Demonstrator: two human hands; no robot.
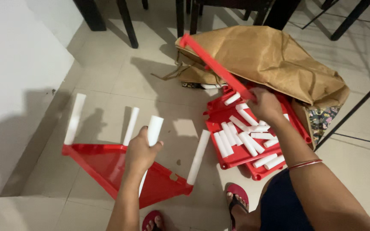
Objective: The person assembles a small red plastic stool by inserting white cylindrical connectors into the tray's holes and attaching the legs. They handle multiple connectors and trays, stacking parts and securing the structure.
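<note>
View: looking down from the person's head at a tiled floor [108,85], with both bare arms reaching forward and sandalled feet at the bottom edge.

Left hand: the left hand [140,152] is closed around a white tube [153,132], held upright over the middle of a red triangular shelf [108,164].

Right hand: the right hand [265,105] is closed on the lower end of a long red bar [213,64], which slants up and away toward a brown paper bag [270,55].

Red triangular shelf: it lies flat on the floor just in front of the person, close to a white wall [13,64] on the left.

Done so far: three white tubes stand upright at the shelf's corners, one at the far left [74,119], one behind the left hand [130,126] and one at the right corner [198,156]. They look seated in place, though the sockets are hard to see.

In hand: the fourth tube, gripped by the left hand, reaches down toward the shelf; whether its foot is fitted in cannot be told.

Left to do: a stack of red shelves [245,158] lies on the floor to the right, heaped with many loose white tubes [247,137]. Judging by that heap, only the first level is under way and most of the parts are unused.

Background: dark chair and table legs [127,25] stand on the floor beyond the bag.
</note>
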